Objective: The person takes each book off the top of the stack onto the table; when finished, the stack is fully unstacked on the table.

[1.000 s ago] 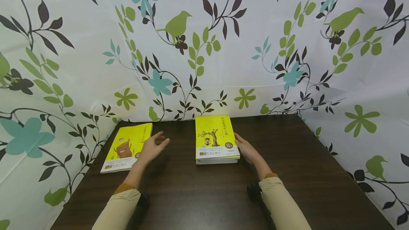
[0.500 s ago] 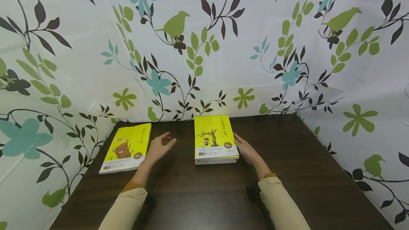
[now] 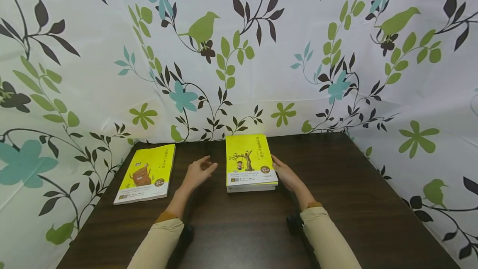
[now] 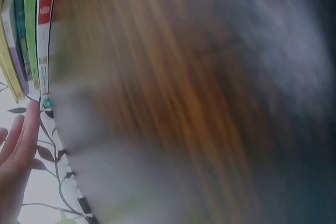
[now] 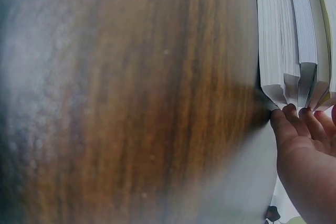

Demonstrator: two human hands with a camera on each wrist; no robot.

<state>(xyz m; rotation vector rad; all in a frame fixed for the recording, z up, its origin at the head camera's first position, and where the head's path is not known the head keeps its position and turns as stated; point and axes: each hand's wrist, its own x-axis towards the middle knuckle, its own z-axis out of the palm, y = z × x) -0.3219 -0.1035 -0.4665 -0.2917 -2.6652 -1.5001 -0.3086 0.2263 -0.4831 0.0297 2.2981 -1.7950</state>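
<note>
Holding right hand spread against book stack, left hand spread nearby, probably facing heavy, slippery weight needing low, two-sided gripping.

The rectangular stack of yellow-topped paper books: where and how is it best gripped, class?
Probably by both long sides, one hand from each: the stack lies flat, showing spines left and page edges right. The bare right hand touches the right side; the bare left hand is apart.

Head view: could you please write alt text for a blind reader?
A person's right hand touches a stack of books on a dark table; the left hand, holding nothing, is between it and a separate yellow book.
</note>
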